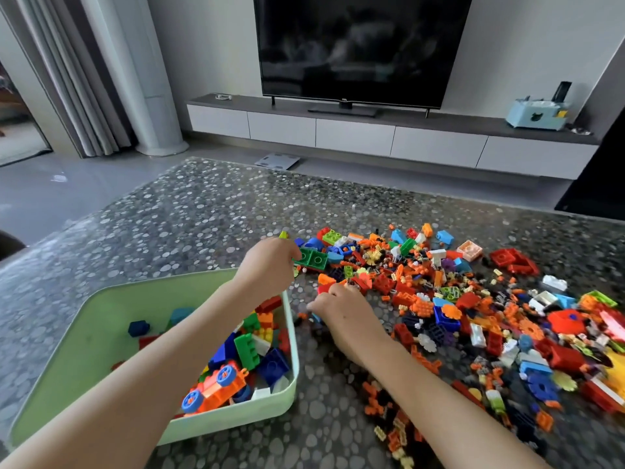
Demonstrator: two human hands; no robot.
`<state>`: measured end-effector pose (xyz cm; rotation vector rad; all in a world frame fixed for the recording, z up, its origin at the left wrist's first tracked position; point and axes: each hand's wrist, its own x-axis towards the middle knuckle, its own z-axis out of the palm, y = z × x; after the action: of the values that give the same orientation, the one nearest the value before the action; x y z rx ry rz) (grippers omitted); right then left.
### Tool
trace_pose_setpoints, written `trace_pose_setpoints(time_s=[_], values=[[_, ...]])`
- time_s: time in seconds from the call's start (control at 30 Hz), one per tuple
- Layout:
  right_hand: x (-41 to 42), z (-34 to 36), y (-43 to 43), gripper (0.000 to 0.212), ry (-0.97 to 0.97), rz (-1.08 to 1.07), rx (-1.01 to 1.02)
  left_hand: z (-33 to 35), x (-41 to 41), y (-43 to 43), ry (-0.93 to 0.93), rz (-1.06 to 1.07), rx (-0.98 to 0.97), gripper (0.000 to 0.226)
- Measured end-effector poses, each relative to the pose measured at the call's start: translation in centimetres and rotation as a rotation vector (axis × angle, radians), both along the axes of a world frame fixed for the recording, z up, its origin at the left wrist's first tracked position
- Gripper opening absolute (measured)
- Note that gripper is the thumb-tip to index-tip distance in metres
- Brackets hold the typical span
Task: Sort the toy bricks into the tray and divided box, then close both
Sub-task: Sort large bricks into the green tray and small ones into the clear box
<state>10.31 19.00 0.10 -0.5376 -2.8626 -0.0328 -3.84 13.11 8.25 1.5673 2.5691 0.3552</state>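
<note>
A wide heap of toy bricks (456,299) in many colours covers the right half of the pebble-patterned table (189,218). A pale green tray (101,309) stands at the near left, with several large bricks (257,353) and an orange wheeled piece (216,384) piled in its right corner. My left hand (267,262) reaches over the tray's far corner and grips a large green brick (313,258) at the heap's left edge. My right hand (341,309) lies curled at the heap's near edge, fingertips among small orange pieces; what it holds is hidden.
A television (358,45) stands on a low grey cabinet (372,137) beyond the table. A light blue box (537,113) sits on the cabinet's right end. Curtains (77,79) hang at the far left. A bathroom scale (277,161) lies on the floor.
</note>
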Motion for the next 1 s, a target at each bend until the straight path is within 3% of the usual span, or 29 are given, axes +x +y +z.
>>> trace_pose_setpoints(time_s=[0.13,0.3,0.43,0.53,0.6,0.7,0.8,0.87,0.9,1.0], values=[[5.7,-0.5,0.3,0.048,0.097,0.049,-0.038,-0.6,1.4,2.8,0.171,-0.087,-0.209,0.032],[11.7,-0.8,0.3,0.049,0.101,-0.012,-0.226,-2.9,4.4,5.5,0.037,-0.179,-0.445,0.035],[13.9,0.8,-0.7,0.037,0.293,-0.177,-0.539,-3.7,6.1,5.3,0.032,-0.141,-0.353,0.030],[15.0,2.3,-0.9,0.032,0.476,-0.362,-0.784,-3.4,7.5,4.4,-0.118,-0.141,-0.206,0.026],[15.3,2.9,-0.5,0.027,0.691,-0.507,-1.109,-3.0,8.9,3.9,-0.264,-0.248,-0.200,0.029],[15.6,3.5,0.6,0.030,1.086,-0.598,-1.789,-2.5,11.3,3.3,-0.377,-0.409,-0.292,0.053],[15.7,3.9,1.3,0.039,1.235,-0.579,-2.053,-3.7,12.8,3.3,-0.243,-0.447,-0.284,0.064],[15.4,4.0,1.3,0.033,1.163,-0.599,-1.976,-4.6,13.3,3.3,-0.188,-0.404,-0.232,0.055],[15.1,4.1,1.1,0.025,1.055,-0.625,-1.838,-4.9,13.3,3.3,-0.189,-0.379,-0.219,0.051],[14.2,3.7,0.9,0.006,0.464,-0.627,-0.988,-4.6,12.6,3.1,-0.199,-0.348,-0.229,0.048]])
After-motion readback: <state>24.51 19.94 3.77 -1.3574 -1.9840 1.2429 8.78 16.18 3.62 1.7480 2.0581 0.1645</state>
